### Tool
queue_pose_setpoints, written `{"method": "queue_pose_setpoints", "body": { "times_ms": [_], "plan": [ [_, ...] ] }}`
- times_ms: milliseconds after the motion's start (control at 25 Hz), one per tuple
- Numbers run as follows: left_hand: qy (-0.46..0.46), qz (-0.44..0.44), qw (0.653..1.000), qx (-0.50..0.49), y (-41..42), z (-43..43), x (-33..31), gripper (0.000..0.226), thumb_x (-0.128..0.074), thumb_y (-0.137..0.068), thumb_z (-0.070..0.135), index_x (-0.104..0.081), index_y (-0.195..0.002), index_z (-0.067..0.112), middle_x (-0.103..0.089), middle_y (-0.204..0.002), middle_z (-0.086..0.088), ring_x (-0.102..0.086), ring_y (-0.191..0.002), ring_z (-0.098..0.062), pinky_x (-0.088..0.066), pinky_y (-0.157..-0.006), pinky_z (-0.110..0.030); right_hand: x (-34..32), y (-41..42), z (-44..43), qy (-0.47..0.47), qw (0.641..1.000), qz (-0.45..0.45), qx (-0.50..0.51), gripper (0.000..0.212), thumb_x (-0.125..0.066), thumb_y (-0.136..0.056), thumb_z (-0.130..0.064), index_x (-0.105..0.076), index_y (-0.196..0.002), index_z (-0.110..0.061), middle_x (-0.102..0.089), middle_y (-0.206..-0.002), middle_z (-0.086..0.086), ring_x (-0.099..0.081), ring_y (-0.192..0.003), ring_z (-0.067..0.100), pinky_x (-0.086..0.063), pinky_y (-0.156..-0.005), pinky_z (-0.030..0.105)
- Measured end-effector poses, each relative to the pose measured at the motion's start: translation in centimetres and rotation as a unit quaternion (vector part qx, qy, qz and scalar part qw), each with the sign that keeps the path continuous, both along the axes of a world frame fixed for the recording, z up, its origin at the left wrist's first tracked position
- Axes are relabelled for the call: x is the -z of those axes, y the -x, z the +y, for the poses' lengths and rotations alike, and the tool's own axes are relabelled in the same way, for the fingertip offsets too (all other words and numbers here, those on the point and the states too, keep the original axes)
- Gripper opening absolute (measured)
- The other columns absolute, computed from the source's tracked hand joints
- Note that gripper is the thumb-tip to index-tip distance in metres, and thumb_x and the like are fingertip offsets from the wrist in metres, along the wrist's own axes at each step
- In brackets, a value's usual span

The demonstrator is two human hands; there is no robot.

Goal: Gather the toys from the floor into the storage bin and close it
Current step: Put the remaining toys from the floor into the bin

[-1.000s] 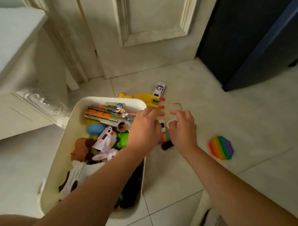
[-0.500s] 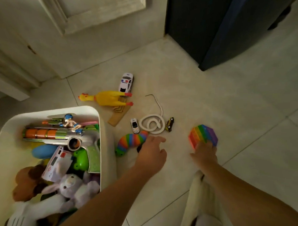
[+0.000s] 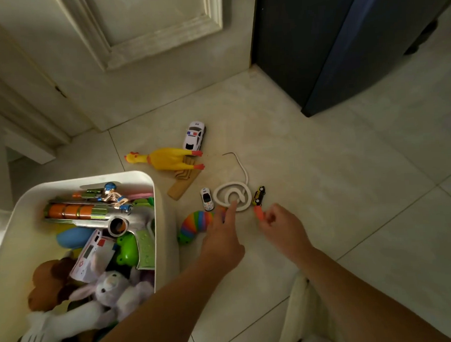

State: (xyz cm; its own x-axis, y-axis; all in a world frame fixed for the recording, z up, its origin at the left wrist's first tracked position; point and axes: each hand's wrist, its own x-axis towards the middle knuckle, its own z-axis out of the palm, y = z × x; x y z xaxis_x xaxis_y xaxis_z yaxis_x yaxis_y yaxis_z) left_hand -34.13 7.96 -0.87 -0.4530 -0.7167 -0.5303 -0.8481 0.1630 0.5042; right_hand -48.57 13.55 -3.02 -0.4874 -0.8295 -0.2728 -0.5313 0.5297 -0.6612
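The white storage bin [image 3: 159, 199] stands open at the lower left, full of toys. On the floor to its right lie a rainbow slug [image 3: 194, 222], a small white car [image 3: 207, 198], a coiled white snake [image 3: 221, 194] and a small yellow-black car [image 3: 258, 195]. Farther back are a yellow rubber chicken [image 3: 167, 159], a police car [image 3: 194, 136] and a wooden piece [image 3: 180, 187]. My left hand [image 3: 222, 240] is open, one fingertip on the snake's coil. My right hand [image 3: 282, 226] is closed on the rainbow pop toy [image 3: 259, 212], of which only an orange edge shows.
A pale panelled door [image 3: 148, 32] closes off the back. A dark cabinet [image 3: 342, 41] stands at the back right. Something pale and cloth-like [image 3: 295, 312] lies under my right forearm. Tiled floor extends to the right.
My right hand has lifted the rainbow pop toy off the floor and moved left toward the yellow-black car. My left hand has reached forward from the slug to the snake.
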Motion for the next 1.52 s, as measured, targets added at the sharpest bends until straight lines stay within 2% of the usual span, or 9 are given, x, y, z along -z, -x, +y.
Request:
{"method": "queue_pose_setpoints", "body": {
  "times_ms": [120,240,400,560,880,1000,1120,1240,1520],
  "plan": [
    [0.043,-0.069,0.996,0.031,-0.8,-0.7,-0.1,0.101,-0.069,-0.077,0.015,-0.004,-0.151,0.037,-0.001,-0.16,-0.005,-0.007,-0.148,-0.032,-0.027,-0.116,-0.043,-2.8,-2.5,-1.7,-0.026,0.98,-0.197,-0.018,0.018,-0.063,-0.084,-0.023,-0.055,-0.069,-0.016,-0.054,-0.063,-0.004,-0.052,-0.058,0.009,-0.041,-0.056,0.022],
    [0.048,-0.101,0.99,0.092,-2.2,-1.7,0.3,0.061,-0.066,-0.076,0.041,-0.048,-0.131,0.022,-0.055,-0.129,-0.008,-0.05,-0.123,-0.028,-0.045,-0.101,-0.039,-2.5,-3.4,-2.4,-0.073,0.944,-0.323,-0.005,0.021,-0.058,-0.087,-0.017,-0.054,-0.066,-0.019,-0.054,-0.065,-0.002,-0.054,-0.064,0.012,-0.042,-0.063,0.025],
    [-0.025,-0.197,0.971,0.13,-4.5,-0.3,0.9,0.034,-0.049,-0.095,0.033,-0.056,-0.118,0.009,-0.064,-0.116,-0.01,-0.06,-0.108,-0.026,-0.048,-0.089,-0.033,2.1,-4.7,-3.0,-0.157,0.975,-0.157,0.032,0.014,-0.058,-0.091,-0.032,-0.056,-0.098,-0.02,-0.064,-0.097,0.002,-0.064,-0.094,0.023,-0.05,-0.078,0.034],
    [-0.01,-0.153,0.988,-0.002,-5.6,0.3,1.2,0.03,-0.05,-0.093,0.021,-0.052,-0.12,0.008,-0.061,-0.119,-0.011,-0.06,-0.109,-0.029,-0.047,-0.085,-0.034,4.6,-7.4,-5.0,-0.185,0.968,-0.169,0.018,0.067,-0.066,-0.087,-0.031,-0.035,-0.145,-0.022,-0.04,-0.138,0.016,-0.047,-0.123,0.034,-0.042,-0.096,0.035],
    [0.028,-0.224,0.971,0.079,-6.0,0.0,2.0,0.027,-0.034,-0.098,0.008,-0.046,-0.122,0.004,-0.054,-0.125,-0.014,-0.056,-0.112,-0.029,-0.045,-0.09,-0.034,6.2,-8.0,-5.7,-0.061,0.973,-0.112,0.194,0.012,-0.063,-0.081,-0.012,-0.053,-0.086,-0.009,-0.057,-0.096,0.013,-0.056,-0.084,0.031,-0.039,-0.063,0.032],
    [0.012,-0.218,0.972,0.085,-5.5,0.1,2.3,0.027,-0.039,-0.095,0.009,-0.046,-0.121,0.001,-0.053,-0.123,-0.017,-0.055,-0.108,-0.032,-0.044,-0.09,-0.037,5.4,-4.7,-6.2,0.007,0.942,-0.057,0.332,0.029,-0.052,-0.089,-0.008,-0.051,-0.117,-0.012,-0.051,-0.119,0.016,-0.058,-0.093,0.039,-0.044,-0.076,0.041],
    [-0.009,-0.189,0.979,0.079,-5.3,0.1,2.4,0.027,-0.04,-0.096,0.01,-0.047,-0.121,0.003,-0.055,-0.122,-0.015,-0.056,-0.108,-0.031,-0.045,-0.089,-0.035,5.6,-1.7,-6.9,-0.093,0.976,-0.03,0.196,0.07,-0.056,-0.09,-0.006,-0.029,-0.148,-0.034,-0.033,-0.136,0.013,-0.056,-0.086,0.036,-0.046,-0.081,0.039],
    [0.018,-0.183,0.979,0.091,-5.2,-0.1,2.1,0.026,-0.041,-0.096,0.01,-0.046,-0.12,0.005,-0.057,-0.12,-0.013,-0.058,-0.108,-0.028,-0.045,-0.086,-0.031,6.4,-0.8,-7.6,-0.173,0.981,-0.015,0.087,0.054,-0.052,-0.092,-0.006,-0.045,-0.141,-0.028,-0.029,-0.137,0.013,-0.049,-0.078,0.032,-0.045,-0.082,0.037],
    [-0.006,-0.005,0.994,-0.11,-4.6,-0.4,0.6,0.027,-0.05,-0.095,0.017,-0.051,-0.12,0.006,-0.062,-0.115,-0.012,-0.06,-0.105,-0.028,-0.043,-0.079,-0.027,6.7,-2.8,-5.3,-0.126,0.975,-0.039,0.177,0.032,-0.046,-0.098,-0.012,-0.058,-0.128,-0.007,-0.037,-0.141,0.015,-0.057,-0.103,0.038,-0.043,-0.087,0.035]
  ]
}}
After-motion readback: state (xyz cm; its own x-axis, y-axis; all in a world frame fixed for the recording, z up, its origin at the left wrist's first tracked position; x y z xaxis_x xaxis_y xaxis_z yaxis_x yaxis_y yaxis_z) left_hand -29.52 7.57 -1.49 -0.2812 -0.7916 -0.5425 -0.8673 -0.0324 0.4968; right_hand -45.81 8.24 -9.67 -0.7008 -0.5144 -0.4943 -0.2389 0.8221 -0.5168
